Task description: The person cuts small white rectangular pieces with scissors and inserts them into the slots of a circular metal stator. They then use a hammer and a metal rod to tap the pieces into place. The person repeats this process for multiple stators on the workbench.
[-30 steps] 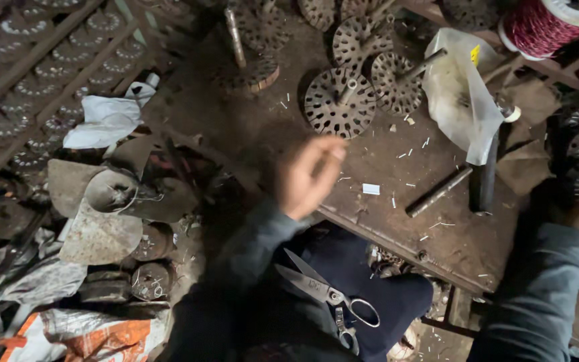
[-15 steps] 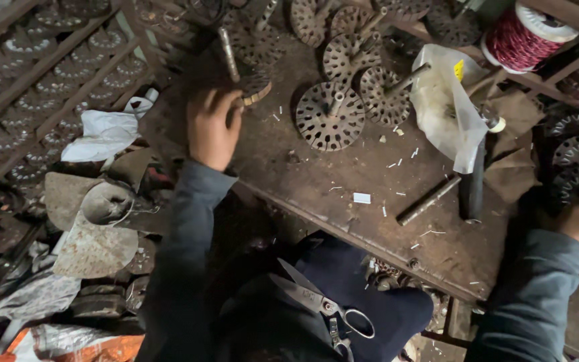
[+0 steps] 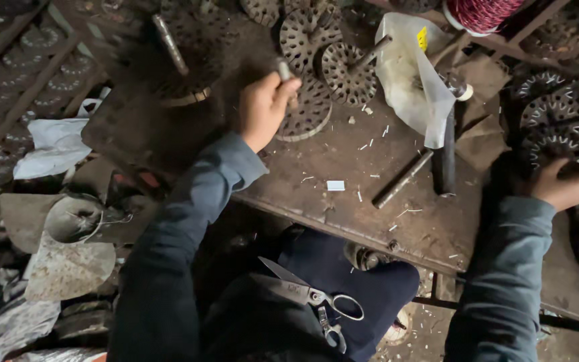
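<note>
Hands: left hand gripping rotor shaft; right hand clutching dark slotted disc.

table: dark, dirty metal worktop with small white bits on it | left: wooden rack with rows of round metal discs | floor: cluttered, white rag, bent metal scraps | light: dim, dull
</note>
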